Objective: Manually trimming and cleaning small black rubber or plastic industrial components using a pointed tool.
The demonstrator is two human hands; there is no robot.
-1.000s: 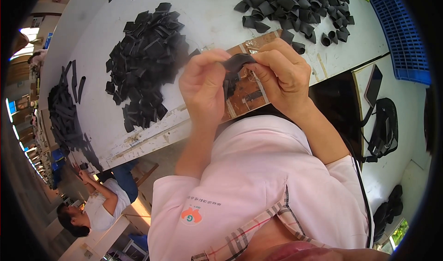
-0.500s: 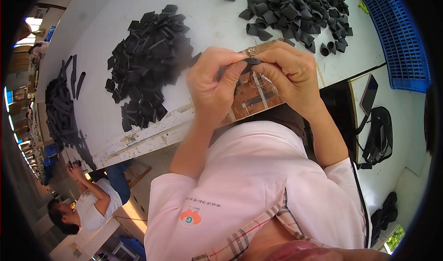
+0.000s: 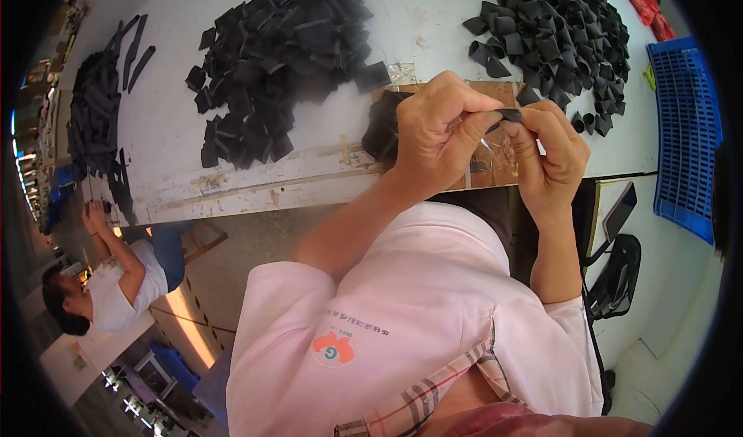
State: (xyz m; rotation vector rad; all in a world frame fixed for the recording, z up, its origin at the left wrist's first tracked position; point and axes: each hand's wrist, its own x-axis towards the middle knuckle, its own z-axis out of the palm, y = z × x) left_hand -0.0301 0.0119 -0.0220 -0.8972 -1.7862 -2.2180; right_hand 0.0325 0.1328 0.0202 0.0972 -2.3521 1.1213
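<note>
A small black piece of fabric-like material (image 3: 508, 114) is pinched between my two hands above the table. My left hand (image 3: 447, 131) grips its left end with thumb and forefinger. The thumb and fingers of my right hand (image 3: 551, 151) close on its right end. Under my hands lies a brown board (image 3: 495, 168) with clear tape across it. A dark bunch of black pieces (image 3: 381, 131) sits next to my left wrist, at the board's left edge. My fingers partly hide the held piece.
Flat black pieces (image 3: 286, 50) are heaped left of centre, and curled, tube-like ones (image 3: 553, 39) at the far right. Black strips (image 3: 94, 128) lie at the left end of the white table (image 3: 166, 120). A blue crate (image 3: 689, 135) stands at the right. A co-worker (image 3: 128, 282) sits at the left.
My view has shifted, so the table and heaps appear moved. My hands are further right over the board, still pinching a black piece. The dark bunch by my left wrist now shows.
</note>
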